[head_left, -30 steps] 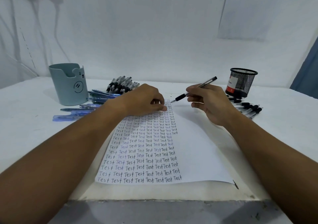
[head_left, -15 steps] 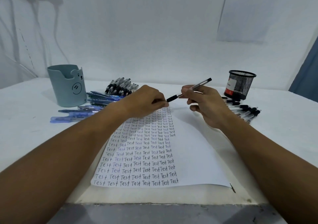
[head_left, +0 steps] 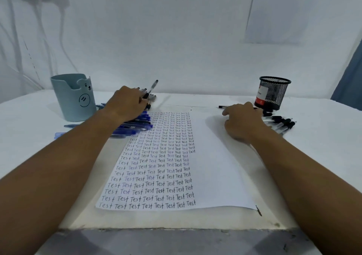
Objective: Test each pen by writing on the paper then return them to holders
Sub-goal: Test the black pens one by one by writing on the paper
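Left hand: the left hand [head_left: 127, 105] reaches into the black pens [head_left: 147, 97] just beyond the paper's far-left corner; whether its fingers grasp one, I cannot tell.
Right hand: the right hand [head_left: 242, 119] lies loosely curled over a black pen [head_left: 222, 107] beside the paper's [head_left: 215, 166] right edge.
Holders: the blue cup [head_left: 73, 97] stands left of the paper, the mesh cup [head_left: 273, 92] right.
Blue pens: the blue pens [head_left: 135, 125] overlap the paper's left edge.

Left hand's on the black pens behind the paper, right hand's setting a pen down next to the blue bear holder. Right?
Not quite. The head view shows the right hand with its pen next to the black mesh holder, not the blue bear holder, which stands on the left. The left hand is indeed on the black pens behind the paper.
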